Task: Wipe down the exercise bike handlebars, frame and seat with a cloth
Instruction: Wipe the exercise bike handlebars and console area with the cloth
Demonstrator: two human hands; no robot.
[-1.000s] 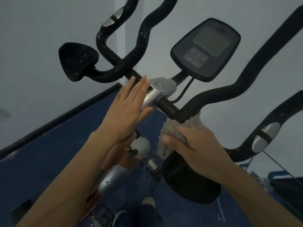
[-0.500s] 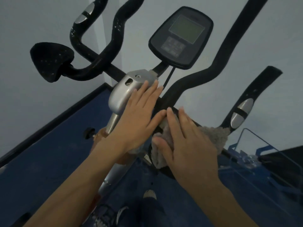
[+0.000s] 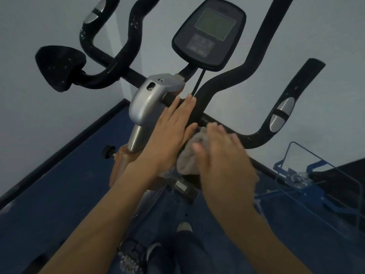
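Note:
The exercise bike's black handlebars (image 3: 223,80) curve up on both sides of a silver clamp housing (image 3: 150,99), with a dark console (image 3: 209,34) above. My left hand (image 3: 169,133) lies flat, fingers straight, on the bar just right of the housing. My right hand (image 3: 223,159), slightly blurred, presses a grey cloth (image 3: 189,153) onto the right elbow pad, which it mostly hides. The left elbow pad (image 3: 59,66) is speckled with dust. The seat is out of view.
A brown frame post (image 3: 120,165) with a black knob (image 3: 108,152) drops below the housing. Blue floor (image 3: 59,194) meets white walls at a dark skirting. A blue wire rack (image 3: 316,182) stands at the right. My shoes and a pedal show at the bottom.
My left hand slid from the silver housing rightwards onto the bar. My right hand went from gripping the cloth to pressing it flat on the pad and rubbing. The view shifted.

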